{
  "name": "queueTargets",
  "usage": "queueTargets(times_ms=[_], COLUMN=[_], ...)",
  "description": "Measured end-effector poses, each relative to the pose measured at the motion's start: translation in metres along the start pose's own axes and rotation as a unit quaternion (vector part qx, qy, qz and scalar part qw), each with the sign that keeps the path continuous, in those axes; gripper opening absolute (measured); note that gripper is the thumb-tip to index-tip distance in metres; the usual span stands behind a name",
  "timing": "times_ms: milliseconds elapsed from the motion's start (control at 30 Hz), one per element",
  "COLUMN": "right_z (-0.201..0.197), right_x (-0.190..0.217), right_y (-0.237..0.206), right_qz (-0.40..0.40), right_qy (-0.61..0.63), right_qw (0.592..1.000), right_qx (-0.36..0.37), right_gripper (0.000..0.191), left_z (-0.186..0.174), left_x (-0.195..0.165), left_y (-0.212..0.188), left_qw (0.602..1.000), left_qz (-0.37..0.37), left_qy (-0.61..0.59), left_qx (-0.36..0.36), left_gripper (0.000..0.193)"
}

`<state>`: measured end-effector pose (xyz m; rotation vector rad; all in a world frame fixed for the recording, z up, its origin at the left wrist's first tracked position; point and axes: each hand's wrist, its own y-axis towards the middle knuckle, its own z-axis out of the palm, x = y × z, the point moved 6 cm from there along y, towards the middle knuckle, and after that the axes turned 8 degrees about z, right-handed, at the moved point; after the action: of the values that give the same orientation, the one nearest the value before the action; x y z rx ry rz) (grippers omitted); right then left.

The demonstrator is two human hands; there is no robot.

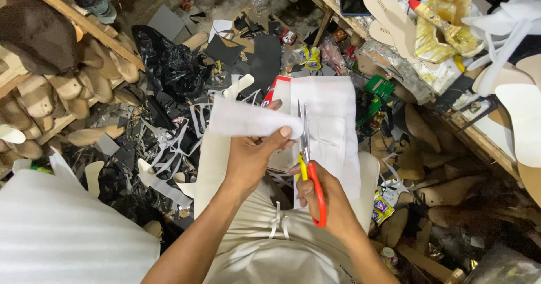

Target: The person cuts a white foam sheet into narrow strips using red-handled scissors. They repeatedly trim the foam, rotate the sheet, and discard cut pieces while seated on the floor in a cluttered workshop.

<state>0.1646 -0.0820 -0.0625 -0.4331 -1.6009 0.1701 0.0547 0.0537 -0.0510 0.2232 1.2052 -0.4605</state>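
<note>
Head view: left hand [251, 157] pinches white sheet [332, 126], right hand [327, 202] grips scissors [310, 165] amid scraps [169, 143].

scissors [313, 180]: red-yellow handles | sheet [248, 120]: white | plastic bag [169, 64]: black | shorts [270, 244]: beige

I log: scissors [309, 165], bright metal blades, glossy orange-yellow plastic handles; sheet [332, 132], matt white foam-like; strip [248, 120], same; lasts [67, 87], bare wood.

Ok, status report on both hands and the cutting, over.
Left hand pinching white foam strip. Right hand working red-handled scissors through white foam sheet. Nothing blocking the blades.
</note>
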Motion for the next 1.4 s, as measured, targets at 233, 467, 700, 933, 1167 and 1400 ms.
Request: queueTargets(times_ms=[233, 467, 700, 933, 1167, 1400], right_z=[-0.006, -0.007, -0.005, -0.006, -0.008, -0.006], right_x=[-0.01, -0.029, -0.021, -0.02, -0.014, -0.017], right_y=[-0.009, -0.01, -0.009, -0.006, -0.007, 0.0], right_qz=[0.076, 0.131, 0.072, 0.119, 0.079, 0.078], right_qy=[0.015, 0.087, 0.02, 0.028, 0.039, 0.035], right_qw=[0.997, 0.987, 0.997, 0.992, 0.996, 0.996], right_qx=[-0.005, 0.014, 0.003, 0.006, 0.0, -0.001], right_gripper=[0.033, 0.021, 0.021, 0.023, 0.024, 0.031], left_z=[-0.004, -0.011, 0.001, -0.012, -0.002, -0.003], left_x=[-0.009, -0.022, -0.02, -0.037, -0.025, -0.03], left_y=[0.006, 0.013, 0.005, 0.009, 0.001, 0.004], left_qw=[0.999, 0.996, 0.997, 0.984, 0.988, 0.99], left_qz=[0.04, 0.085, 0.072, 0.161, 0.113, 0.105], left_qy=[-0.029, -0.03, 0.001, 0.067, 0.089, 0.091], left_qx=[0.013, 0.007, 0.041, 0.036, 0.062, 0.024], left_gripper=[0.037, 0.062, 0.078, 0.078, 0.056, 0.054])
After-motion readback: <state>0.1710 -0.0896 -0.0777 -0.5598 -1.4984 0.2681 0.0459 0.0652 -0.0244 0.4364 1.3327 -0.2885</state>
